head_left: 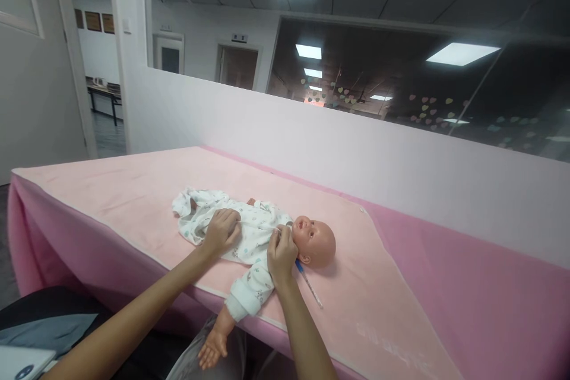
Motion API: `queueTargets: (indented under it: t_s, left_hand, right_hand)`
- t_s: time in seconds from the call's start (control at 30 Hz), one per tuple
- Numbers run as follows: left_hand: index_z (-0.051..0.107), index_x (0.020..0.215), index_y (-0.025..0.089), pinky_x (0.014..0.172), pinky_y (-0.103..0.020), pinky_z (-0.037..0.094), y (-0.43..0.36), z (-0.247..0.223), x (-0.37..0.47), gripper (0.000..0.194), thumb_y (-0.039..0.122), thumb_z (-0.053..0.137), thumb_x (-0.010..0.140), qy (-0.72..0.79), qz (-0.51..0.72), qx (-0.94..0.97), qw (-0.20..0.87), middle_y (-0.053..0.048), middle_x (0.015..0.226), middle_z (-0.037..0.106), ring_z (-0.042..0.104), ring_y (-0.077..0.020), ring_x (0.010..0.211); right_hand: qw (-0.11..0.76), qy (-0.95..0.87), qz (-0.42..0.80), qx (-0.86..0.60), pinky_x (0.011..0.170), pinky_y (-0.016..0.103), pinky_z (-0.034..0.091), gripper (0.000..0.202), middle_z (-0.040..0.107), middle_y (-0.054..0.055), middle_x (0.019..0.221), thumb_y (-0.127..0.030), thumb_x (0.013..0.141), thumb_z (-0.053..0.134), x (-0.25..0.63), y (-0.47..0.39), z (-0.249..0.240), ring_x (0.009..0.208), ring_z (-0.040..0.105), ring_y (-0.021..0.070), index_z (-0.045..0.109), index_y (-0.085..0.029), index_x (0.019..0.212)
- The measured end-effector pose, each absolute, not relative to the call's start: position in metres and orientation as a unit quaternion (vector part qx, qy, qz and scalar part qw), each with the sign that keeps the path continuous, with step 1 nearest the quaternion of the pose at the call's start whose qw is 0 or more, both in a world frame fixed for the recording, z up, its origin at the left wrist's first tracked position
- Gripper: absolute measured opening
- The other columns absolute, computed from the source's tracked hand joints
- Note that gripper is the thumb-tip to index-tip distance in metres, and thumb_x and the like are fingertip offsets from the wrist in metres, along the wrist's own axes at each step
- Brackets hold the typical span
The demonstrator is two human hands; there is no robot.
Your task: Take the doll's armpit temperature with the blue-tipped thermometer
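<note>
A baby doll [315,241] lies on its back on the table, its head to the right and one arm hanging over the near edge. It wears a white printed baby outfit [249,246]. My left hand [222,230] is closed at the front of the outfit, over the doll's belly. Near the doll's neck, my right hand [281,252] is closed, with thumb and fingers pinched together. A thin white tie [258,225] of the outfit runs between my two hands. Just beyond my right wrist lies a slim thermometer [310,286] with a blue end, partly hidden.
A light pink pad [365,297] covers much of the table, over a darker pink cloth [463,273]. Behind stands a low white wall [320,139] with glass above. To the left is a door [40,77]. A white device [27,362] sits at the lower left.
</note>
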State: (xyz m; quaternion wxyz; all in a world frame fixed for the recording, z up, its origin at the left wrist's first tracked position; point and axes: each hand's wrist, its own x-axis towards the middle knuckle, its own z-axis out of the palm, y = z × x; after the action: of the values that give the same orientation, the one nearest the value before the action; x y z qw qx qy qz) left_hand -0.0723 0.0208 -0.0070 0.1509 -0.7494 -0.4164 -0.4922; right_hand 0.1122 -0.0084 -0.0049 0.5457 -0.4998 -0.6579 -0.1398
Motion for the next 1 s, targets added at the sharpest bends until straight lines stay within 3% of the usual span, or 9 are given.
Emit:
queueTargets:
  t_s: [0.3,0.47,0.7,1.0]
  left_hand:
    - [0.052,0.082,0.020,0.070,-0.035,0.040,0.023,-0.012,-0.072,0.013,0.020,0.038,0.083,-0.438,-0.512,-0.731,0.105,-0.004,0.077,0.061,0.054,-0.0201,0.073]
    - [0.052,0.081,0.020,0.070,-0.035,0.040,0.015,-0.006,-0.070,0.010,0.018,0.044,0.076,-0.420,-0.490,-0.757,0.105,-0.005,0.079,0.060,0.053,-0.0208,0.074]
    - [0.052,0.090,0.019,0.072,-0.036,0.042,0.013,-0.005,-0.065,0.028,0.011,0.045,0.064,-0.392,-0.472,-0.777,0.142,-0.006,0.082,0.058,0.052,-0.0225,0.078]
    - [0.050,0.091,0.020,0.072,-0.036,0.045,0.018,-0.011,-0.067,0.022,0.012,0.044,0.072,-0.398,-0.530,-0.739,0.116,-0.006,0.085,0.059,0.056,-0.0225,0.083]
  right_hand:
    - [0.547,-0.657,-0.135,-0.501,0.054,0.023,0.036,0.028,0.060,0.003,0.070,-0.028,0.092,0.030,0.111,-0.009,-0.005,0.060,0.056,0.0150,0.054,-0.017,0.085]
    - [0.546,-0.655,-0.139,-0.504,0.055,0.024,0.037,0.029,0.061,0.004,0.071,-0.029,0.092,0.030,0.111,-0.009,-0.006,0.062,0.057,0.0156,0.055,-0.017,0.085]
    - [0.544,-0.657,-0.144,-0.502,0.056,0.024,0.038,0.029,0.061,0.005,0.072,-0.029,0.092,0.030,0.111,-0.008,-0.006,0.063,0.058,0.0157,0.056,-0.017,0.085]
    - [0.548,-0.655,-0.140,-0.502,0.056,0.024,0.038,0.030,0.061,0.005,0.071,-0.029,0.092,0.030,0.111,-0.008,-0.006,0.063,0.057,0.0157,0.056,-0.017,0.085]
